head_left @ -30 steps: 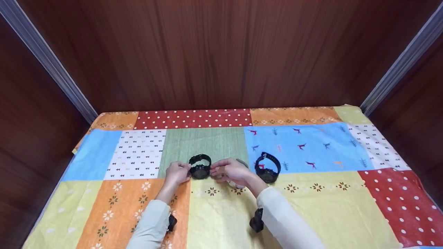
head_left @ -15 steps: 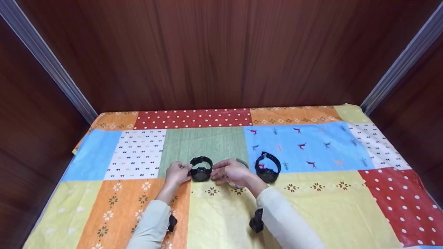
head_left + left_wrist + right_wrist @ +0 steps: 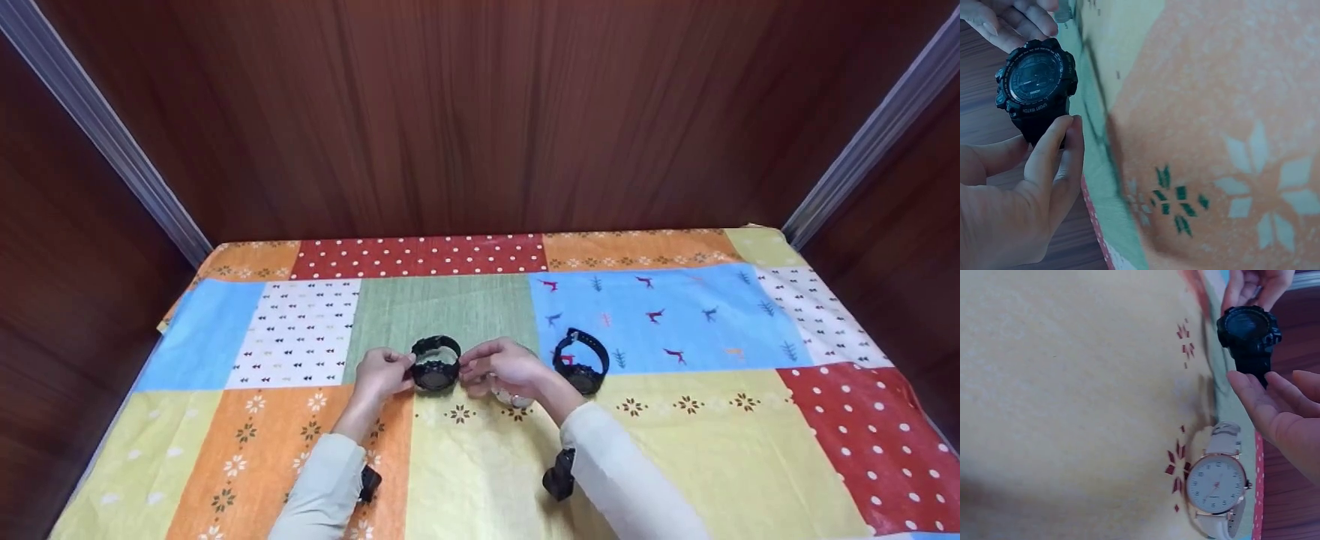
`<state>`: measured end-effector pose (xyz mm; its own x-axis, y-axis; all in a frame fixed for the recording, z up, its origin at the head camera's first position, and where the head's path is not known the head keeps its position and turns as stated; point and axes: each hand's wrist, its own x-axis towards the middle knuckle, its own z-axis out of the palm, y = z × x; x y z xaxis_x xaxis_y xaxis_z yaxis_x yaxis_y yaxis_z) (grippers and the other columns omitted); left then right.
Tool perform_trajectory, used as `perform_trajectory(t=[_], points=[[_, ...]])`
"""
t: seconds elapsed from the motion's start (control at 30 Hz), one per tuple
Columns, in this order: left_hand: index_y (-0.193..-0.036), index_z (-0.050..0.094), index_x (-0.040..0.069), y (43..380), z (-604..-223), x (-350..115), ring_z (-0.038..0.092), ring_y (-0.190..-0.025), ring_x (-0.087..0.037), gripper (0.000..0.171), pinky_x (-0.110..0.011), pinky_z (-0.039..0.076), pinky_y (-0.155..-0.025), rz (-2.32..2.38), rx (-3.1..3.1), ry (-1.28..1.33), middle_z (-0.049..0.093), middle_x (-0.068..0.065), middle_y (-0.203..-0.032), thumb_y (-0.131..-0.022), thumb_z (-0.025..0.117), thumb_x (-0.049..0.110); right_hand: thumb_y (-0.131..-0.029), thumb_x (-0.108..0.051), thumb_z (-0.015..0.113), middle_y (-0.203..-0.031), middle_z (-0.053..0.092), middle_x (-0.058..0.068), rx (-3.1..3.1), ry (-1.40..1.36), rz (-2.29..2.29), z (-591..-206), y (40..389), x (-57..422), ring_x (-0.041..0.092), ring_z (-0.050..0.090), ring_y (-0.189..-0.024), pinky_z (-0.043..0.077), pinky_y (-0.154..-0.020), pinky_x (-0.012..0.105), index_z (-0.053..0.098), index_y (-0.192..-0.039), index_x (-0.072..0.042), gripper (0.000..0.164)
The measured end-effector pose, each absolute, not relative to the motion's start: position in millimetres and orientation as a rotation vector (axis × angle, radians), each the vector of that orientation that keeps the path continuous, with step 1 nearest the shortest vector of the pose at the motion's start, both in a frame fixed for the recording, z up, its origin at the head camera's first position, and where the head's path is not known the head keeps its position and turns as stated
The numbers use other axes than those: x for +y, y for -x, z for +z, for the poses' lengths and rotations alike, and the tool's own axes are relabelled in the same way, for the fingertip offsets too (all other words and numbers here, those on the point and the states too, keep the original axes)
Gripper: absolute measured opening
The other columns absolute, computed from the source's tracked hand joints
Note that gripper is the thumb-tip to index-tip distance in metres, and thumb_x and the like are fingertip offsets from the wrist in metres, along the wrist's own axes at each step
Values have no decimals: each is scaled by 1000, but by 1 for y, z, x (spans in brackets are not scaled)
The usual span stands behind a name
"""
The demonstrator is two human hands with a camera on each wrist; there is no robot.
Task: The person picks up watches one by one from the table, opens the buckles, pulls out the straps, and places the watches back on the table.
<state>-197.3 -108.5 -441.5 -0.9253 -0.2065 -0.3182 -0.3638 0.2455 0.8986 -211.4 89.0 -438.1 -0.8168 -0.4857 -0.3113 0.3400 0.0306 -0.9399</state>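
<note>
A black sport watch (image 3: 435,375), its strap closed in a loop, is held up between the two hands. My left hand (image 3: 384,373) pinches its left side; in the left wrist view the thumb and fingers grip the strap below the round dial (image 3: 1036,79). My right hand (image 3: 504,367) is at the watch's other side, its fingers extended, with fingertips (image 3: 1237,379) at the strap in the right wrist view. Partly hidden under the right hand is a white-strapped watch (image 3: 1216,484) with a white numbered dial, lying on the cloth.
Right of the hands, a second black watch (image 3: 580,364) stands on its looped strap. A patchwork cloth (image 3: 697,450) covers the table. Brown wood panels (image 3: 480,120) rise at the back and both sides.
The held black watch has shifted slightly right and turned a little between the hands. Both hands stay in nearly the same place; the other watches have not moved.
</note>
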Motion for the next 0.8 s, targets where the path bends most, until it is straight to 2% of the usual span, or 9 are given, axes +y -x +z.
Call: perform_trajectory(t=[0.17,0.27,0.47,0.8], points=[[-91,56,-8,198,-433,-108,58,-69,-17,15,-24,53,-63,1836,2278,547,53,-22,-100,-89,57,7,-89,6,43,-92,60,18,1715,165,-1877,-429,212,94,31,59,-91,43,-89,49,49,-112,20,27],[-95,54,-10,198,-429,-106,58,-72,-18,15,-25,53,-66,1900,2206,531,51,-22,-102,-89,55,5,-90,4,45,-94,61,20,1720,137,-1882,-424,212,97,34,59,-95,42,-90,49,50,-112,18,27],[-92,54,-8,196,-422,-99,56,-65,-15,13,-24,53,-65,1941,2163,489,51,-15,-90,-89,56,5,-90,4,46,-93,62,22,1729,112,-1907,-415,213,107,38,58,-96,42,-89,51,52,-109,19,25],[-91,55,-10,192,-418,-83,57,-71,-18,12,-28,53,-69,2038,2093,368,52,-14,-87,-89,55,1,-87,6,49,-87,65,20,1720,124,-1963,-408,211,128,36,62,-90,41,-90,51,49,-111,22,29]])
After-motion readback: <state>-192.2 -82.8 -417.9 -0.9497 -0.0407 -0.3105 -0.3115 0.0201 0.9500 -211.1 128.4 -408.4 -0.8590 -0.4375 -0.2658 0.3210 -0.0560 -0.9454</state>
